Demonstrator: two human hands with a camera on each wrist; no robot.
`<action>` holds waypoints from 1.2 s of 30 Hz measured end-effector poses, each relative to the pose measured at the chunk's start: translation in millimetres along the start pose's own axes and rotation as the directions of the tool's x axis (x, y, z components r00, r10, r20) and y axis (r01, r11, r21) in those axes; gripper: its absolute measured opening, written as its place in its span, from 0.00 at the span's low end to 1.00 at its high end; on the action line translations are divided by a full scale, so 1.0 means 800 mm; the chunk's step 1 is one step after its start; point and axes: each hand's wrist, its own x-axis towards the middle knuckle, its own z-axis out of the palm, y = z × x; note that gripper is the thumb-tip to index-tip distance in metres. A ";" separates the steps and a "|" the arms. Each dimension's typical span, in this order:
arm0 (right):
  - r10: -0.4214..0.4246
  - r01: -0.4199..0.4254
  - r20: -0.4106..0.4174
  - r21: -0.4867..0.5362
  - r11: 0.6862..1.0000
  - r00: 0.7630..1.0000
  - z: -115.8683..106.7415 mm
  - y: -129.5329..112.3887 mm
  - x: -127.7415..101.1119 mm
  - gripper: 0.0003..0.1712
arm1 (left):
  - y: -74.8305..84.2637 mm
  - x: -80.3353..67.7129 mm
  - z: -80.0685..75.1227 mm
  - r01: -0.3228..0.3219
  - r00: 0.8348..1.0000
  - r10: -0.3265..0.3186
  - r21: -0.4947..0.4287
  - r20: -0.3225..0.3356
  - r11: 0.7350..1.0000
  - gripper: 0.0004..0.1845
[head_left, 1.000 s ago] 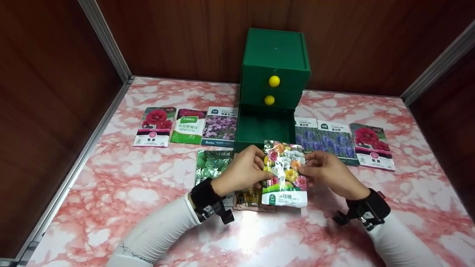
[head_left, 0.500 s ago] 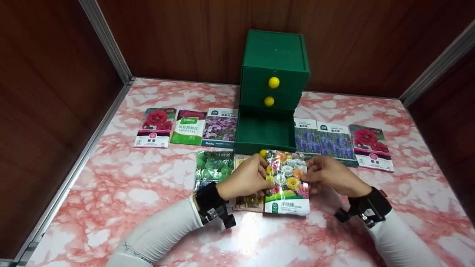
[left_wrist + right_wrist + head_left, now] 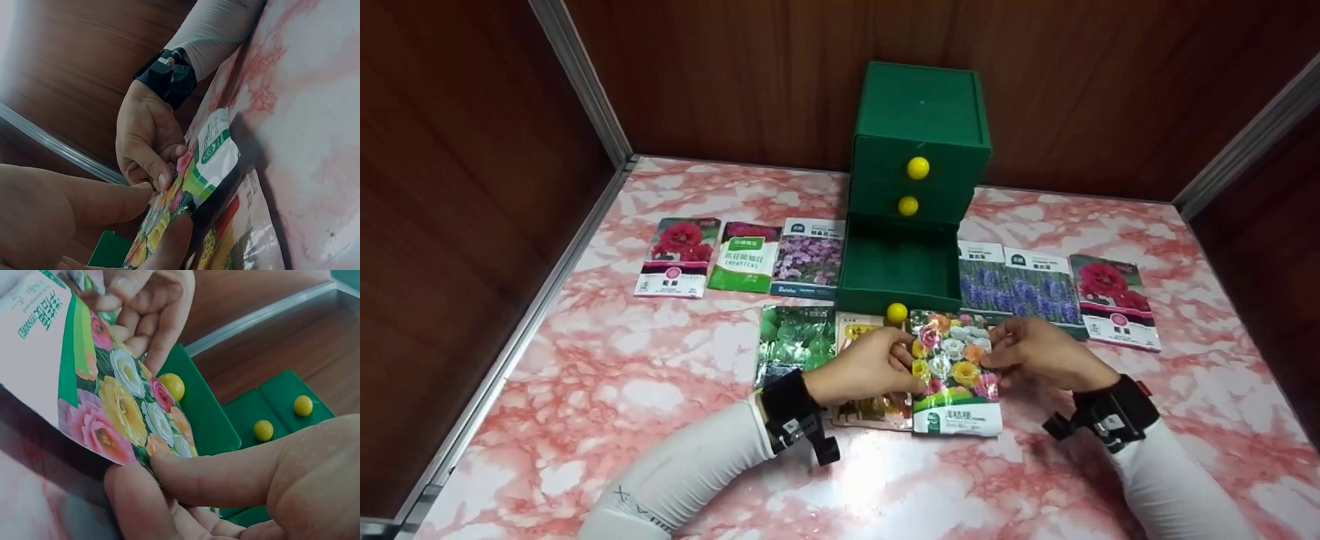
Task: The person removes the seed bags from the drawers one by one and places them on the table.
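Both hands hold a seed packet [image 3: 956,375] printed with mixed pink, white and yellow flowers, one at each side edge. My left hand [image 3: 870,367] pinches its left edge, and my right hand [image 3: 1046,354] pinches the right edge between thumb and fingers. In the left wrist view, the packet is tilted, with its white lower end raised off the table. A tan packet [image 3: 877,416] lies under my left hand, partly covered by it. Left of that is a shiny green packet [image 3: 795,341], its lower part hidden by my wrist.
Behind the hands stands a green drawer cabinet [image 3: 921,105] with yellow knobs. Its bottom drawer [image 3: 900,301] is pulled out, its floor showing bare. Several seed packets flank it, including purple-flower packets [image 3: 1039,289] at right and a red-flower packet [image 3: 675,255] at far left.
Both hands have brought the flower packet toward me and slightly right, lower toward the table. The bottom drawer's knob, hidden a second ago, now shows.
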 end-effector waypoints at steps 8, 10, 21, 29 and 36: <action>0.005 -0.005 0.000 -0.057 0.998 1.000 -0.007 0.002 0.001 0.21 | -0.001 0.000 0.002 -0.028 0.999 0.028 0.008 0.032 1.000 0.39; 0.008 -0.008 0.002 -0.061 0.998 1.000 -0.007 0.002 0.002 0.20 | -0.001 0.000 0.002 -0.040 0.999 0.039 0.040 0.034 0.998 0.37; -0.010 0.012 0.030 -0.077 0.997 1.000 -0.008 0.007 0.002 0.16 | 0.004 -0.007 0.005 0.000 0.999 -0.007 0.132 0.053 0.991 0.39; -0.008 0.010 0.028 -0.072 0.997 1.000 -0.008 0.008 0.002 0.18 | 0.008 -0.008 0.005 0.001 0.999 -0.008 0.154 0.044 0.988 0.38; -0.006 0.005 -0.005 -0.110 0.994 1.000 -0.001 0.003 -0.002 0.19 | 0.008 -0.008 0.005 -0.010 0.999 0.002 0.187 0.042 0.982 0.38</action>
